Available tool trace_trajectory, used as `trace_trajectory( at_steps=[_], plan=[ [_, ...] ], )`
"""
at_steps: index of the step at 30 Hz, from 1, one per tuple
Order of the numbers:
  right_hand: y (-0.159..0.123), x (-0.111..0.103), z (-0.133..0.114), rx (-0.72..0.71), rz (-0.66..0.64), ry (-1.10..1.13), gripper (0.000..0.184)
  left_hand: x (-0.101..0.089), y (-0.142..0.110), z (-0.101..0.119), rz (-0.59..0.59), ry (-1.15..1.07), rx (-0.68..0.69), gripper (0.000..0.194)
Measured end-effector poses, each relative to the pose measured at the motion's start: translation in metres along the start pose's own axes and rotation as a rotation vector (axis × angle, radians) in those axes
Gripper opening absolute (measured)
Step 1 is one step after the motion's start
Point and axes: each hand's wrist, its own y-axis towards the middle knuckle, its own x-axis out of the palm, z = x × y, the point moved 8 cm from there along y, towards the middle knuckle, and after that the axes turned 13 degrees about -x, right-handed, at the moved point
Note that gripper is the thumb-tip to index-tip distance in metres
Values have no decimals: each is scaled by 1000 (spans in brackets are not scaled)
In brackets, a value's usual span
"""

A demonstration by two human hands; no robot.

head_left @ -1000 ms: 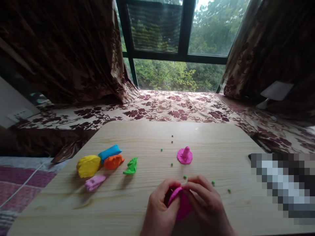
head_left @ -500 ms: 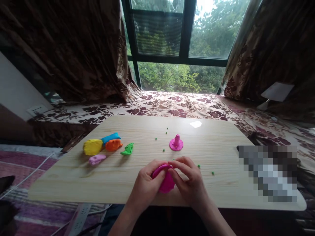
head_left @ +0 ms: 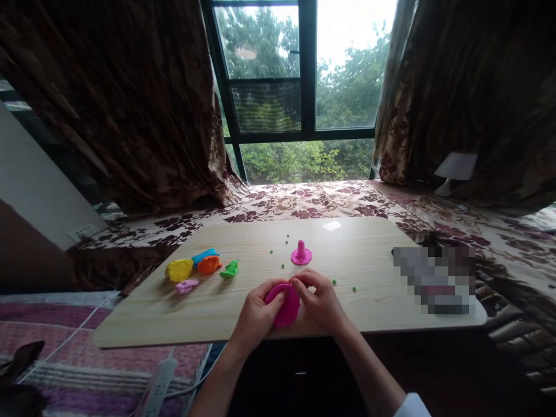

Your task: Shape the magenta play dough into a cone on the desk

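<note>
Both hands point(head_left: 289, 304) pinch one pink clay disc point(head_left: 284, 304).

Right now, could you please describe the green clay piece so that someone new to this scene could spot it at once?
Start at the wooden board below the window and find the clay cluster on its left side. The green clay is the rightmost piece there, just right of the orange lump. It is the only green piece bigger than a crumb, thin and ragged where its neighbours are rounded.
</note>
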Motion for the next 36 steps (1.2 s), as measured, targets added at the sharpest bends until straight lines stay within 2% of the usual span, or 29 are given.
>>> trace_trajectory(
  at_steps=[5, 10, 16, 21, 36],
  plan=[
    [-5, 6, 2, 15, -26, 32, 17, -3, -4, -3, -2, -29, -2, 19],
    [-5, 4, -1, 12, 10, 21, 18, -2, -7, -2, -20, -55, 5, 19],
    [-4, 5, -3, 28, 22, 65, 31, -4, -10, 4, -34, -102, 16, 24],
    [-5, 8, -4, 32, 6, 86, 21, -7, -9, -2, -17, -135, -4, 22],
    [-3, 3, -20, -109, 28, -17, 17, -1, -8, -4, -52, -204, -23, 21]
  ],
)
